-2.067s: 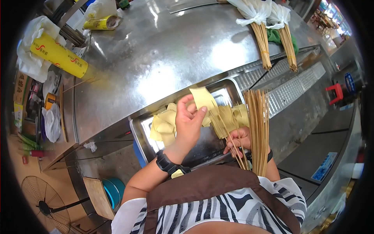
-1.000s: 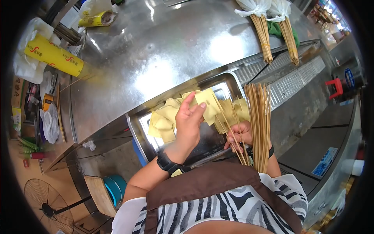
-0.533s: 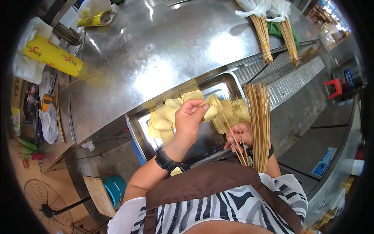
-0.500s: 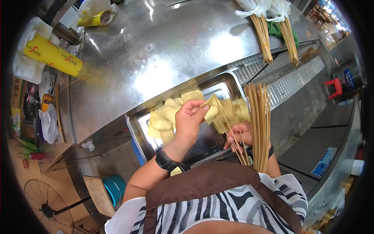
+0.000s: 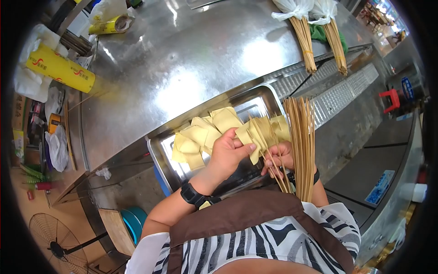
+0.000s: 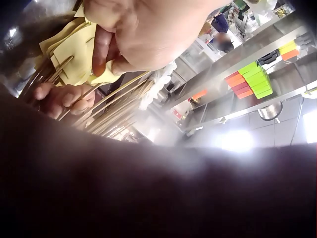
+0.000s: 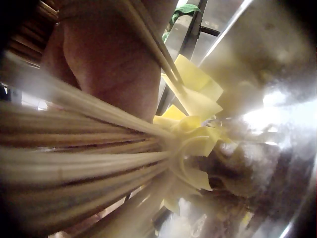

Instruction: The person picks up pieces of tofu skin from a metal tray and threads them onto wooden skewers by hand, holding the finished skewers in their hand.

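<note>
Head view, left: a yellow, printed cylindrical roll (image 5: pixel 61 68) is lying beside crumpled white plastic.
Tray: a rectangular, shiny metal tray (image 5: pixel 159 168) is holding loose, flat, pale-yellow sheets (image 5: pixel 194 137).
Left hand (image 5: pixel 229 155): its grip is pinching a bent, pale-yellow piece (image 5: pixel 248 137) over the tray.
Right hand (image 5: pixel 279 160): its fingers are curling round thin wooden sticks (image 5: pixel 284 181), which are reaching up to the piece.
Right of these: a thick light-brown stick bundle (image 5: pixel 300 146) is standing out beside the right hand.
Upper right: two plastic-topped stick bundles (image 5: pixel 305 43) are lying apart.
</note>
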### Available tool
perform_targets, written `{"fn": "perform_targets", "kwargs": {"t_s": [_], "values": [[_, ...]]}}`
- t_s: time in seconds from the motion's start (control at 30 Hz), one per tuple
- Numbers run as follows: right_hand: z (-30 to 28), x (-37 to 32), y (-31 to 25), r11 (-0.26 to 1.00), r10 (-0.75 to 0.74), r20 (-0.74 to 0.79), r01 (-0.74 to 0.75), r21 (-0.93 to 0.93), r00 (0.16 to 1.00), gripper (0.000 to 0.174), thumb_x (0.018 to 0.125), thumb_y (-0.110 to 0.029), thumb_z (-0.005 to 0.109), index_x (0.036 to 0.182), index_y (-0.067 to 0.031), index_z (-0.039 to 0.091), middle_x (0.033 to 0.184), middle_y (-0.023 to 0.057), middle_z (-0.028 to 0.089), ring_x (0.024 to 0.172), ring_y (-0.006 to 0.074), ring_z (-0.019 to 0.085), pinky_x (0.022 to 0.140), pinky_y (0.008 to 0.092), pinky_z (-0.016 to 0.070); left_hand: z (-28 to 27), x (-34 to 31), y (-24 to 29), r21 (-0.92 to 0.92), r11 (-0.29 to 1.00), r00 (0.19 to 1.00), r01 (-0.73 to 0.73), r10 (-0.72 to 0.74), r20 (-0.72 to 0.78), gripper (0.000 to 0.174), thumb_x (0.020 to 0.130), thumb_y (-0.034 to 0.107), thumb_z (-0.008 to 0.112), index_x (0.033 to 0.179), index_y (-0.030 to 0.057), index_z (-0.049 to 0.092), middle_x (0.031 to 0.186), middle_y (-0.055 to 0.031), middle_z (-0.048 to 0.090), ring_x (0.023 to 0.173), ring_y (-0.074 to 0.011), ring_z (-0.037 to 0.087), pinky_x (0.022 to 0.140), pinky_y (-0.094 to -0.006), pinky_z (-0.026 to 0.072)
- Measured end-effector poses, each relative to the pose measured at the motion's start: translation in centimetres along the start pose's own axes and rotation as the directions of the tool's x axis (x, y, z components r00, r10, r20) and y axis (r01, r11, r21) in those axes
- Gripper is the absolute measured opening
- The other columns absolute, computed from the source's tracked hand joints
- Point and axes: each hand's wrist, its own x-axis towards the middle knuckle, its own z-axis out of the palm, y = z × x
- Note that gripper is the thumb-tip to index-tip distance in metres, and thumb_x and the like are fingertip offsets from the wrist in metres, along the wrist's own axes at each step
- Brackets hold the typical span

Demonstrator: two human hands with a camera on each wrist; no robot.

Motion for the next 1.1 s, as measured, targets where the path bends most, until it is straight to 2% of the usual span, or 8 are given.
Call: {"fn": "perform_targets", "kwargs": {"t_s": [0.2, 0.4, 0.47, 0.63, 0.77, 0.87, 1.03, 1.1], "values": [[0.2, -0.1, -0.2, 1.000, 0.007, -0.001, -0.007, -0.008, 1.000, 0.019, 0.093, -0.016, 0.058, 0.079, -0.0044, 0.054, 0.057, 0.0031, 0.058, 0.046, 0.0110, 0.056, 0.069, 0.0296, 0.0538, -0.4, 0.5, -0.1, -0.019, 0.997, 0.997, 0.071, -0.070, 0.041, 0.031, 0.090, 0.005, 0.060, 0.119, 0.0020, 0.052, 0.099, -0.0073, 0.067, 0.082, -0.0119, 0.065, 0.070, -0.0251, 0.0521], [0.7, -0.2, -1.0, 0.997, 0.021, -0.106, -0.029, -0.074, 0.994, 0.022, 0.088, -0.019, 0.066, 0.078, -0.0062, 0.051, 0.059, 0.0000, 0.056, 0.047, 0.0078, 0.054, 0.057, 0.0246, 0.0524, -0.7, 1.8, -1.2, -0.075, 0.979, 0.979, 0.192, -0.195, -0.050, 0.021, 0.095, 0.021, 0.057, 0.103, 0.0024, 0.058, 0.092, -0.0053, 0.066, 0.076, -0.0124, 0.066, 0.063, -0.0261, 0.0553], [0.8, -0.3, -0.9, 0.996, -0.079, -0.109, 0.074, -0.044, 0.991, 0.022, 0.088, -0.019, 0.067, 0.084, -0.0073, 0.048, 0.060, -0.0014, 0.052, 0.047, 0.0068, 0.051, 0.054, 0.0236, 0.0509, -0.8, 2.1, -1.3, -0.057, 0.982, 0.981, 0.181, -0.184, -0.053, 0.020, 0.095, 0.022, 0.057, 0.103, 0.0039, 0.057, 0.090, -0.0046, 0.066, 0.075, -0.0116, 0.066, 0.062, -0.0265, 0.0552], [0.6, -0.1, -0.6, 0.983, -0.176, -0.150, 0.181, 0.016, 0.973, 0.012, 0.095, -0.015, 0.052, 0.090, -0.0083, 0.044, 0.063, -0.0006, 0.050, 0.048, 0.0064, 0.045, 0.051, 0.0228, 0.0476, -1.0, 2.6, -1.6, -0.026, 0.974, 0.973, 0.226, -0.227, -0.039, 0.020, 0.095, 0.023, 0.056, 0.105, 0.0057, 0.057, 0.089, -0.0035, 0.066, 0.073, -0.0110, 0.065, 0.060, -0.0250, 0.0537], [0.6, -0.5, -1.7, 0.991, -0.121, -0.207, 0.106, -0.084, 0.971, 0.038, 0.096, -0.030, 0.038, 0.081, -0.0007, 0.056, 0.062, 0.0110, 0.059, 0.039, 0.0101, 0.039, 0.038, 0.0211, 0.0309, -1.0, 3.0, -2.1, 0.022, 0.967, 0.966, 0.255, -0.253, -0.047, 0.020, 0.096, 0.023, 0.055, 0.108, 0.0078, 0.057, 0.091, -0.0029, 0.066, 0.072, -0.0107, 0.065, 0.059, -0.0244, 0.0523], [-0.2, -0.6, -1.3, 0.985, -0.171, -0.148, 0.171, -0.013, 0.974, 0.042, 0.096, -0.033, 0.036, 0.081, 0.0001, 0.056, 0.065, 0.0145, 0.062, 0.037, 0.0091, 0.036, 0.037, 0.0210, 0.0278, -0.4, 3.2, -1.7, 0.041, 0.960, 0.960, 0.278, -0.276, -0.053, 0.022, 0.096, 0.024, 0.054, 0.110, 0.0077, 0.056, 0.092, -0.0027, 0.066, 0.072, -0.0112, 0.064, 0.059, -0.0251, 0.0523], [0.8, -0.9, -1.6, 0.974, -0.118, -0.226, 0.157, 0.162, 0.967, 0.043, 0.097, -0.036, 0.041, 0.086, 0.0031, 0.057, 0.071, 0.0173, 0.065, 0.044, 0.0124, 0.054, 0.044, 0.0218, 0.0433, 0.0, 3.6, -2.1, 0.075, 0.960, 0.963, 0.268, -0.266, -0.044, 0.024, 0.097, 0.024, 0.052, 0.113, 0.0059, 0.057, 0.097, -0.0051, 0.067, 0.077, -0.0134, 0.066, 0.067, -0.0289, 0.0550], [0.0, -1.3, -1.4, 0.995, -0.089, -0.068, 0.092, 0.041, 0.994, 0.029, 0.098, -0.025, 0.047, 0.095, 0.0024, 0.057, 0.082, 0.0163, 0.066, 0.060, 0.0166, 0.064, 0.054, 0.0243, 0.0508, 0.1, 3.7, -2.2, 0.087, 0.961, 0.965, 0.263, -0.260, -0.044, 0.025, 0.097, 0.023, 0.053, 0.114, 0.0061, 0.057, 0.097, -0.0050, 0.067, 0.078, -0.0134, 0.066, 0.067, -0.0289, 0.0549]]}}
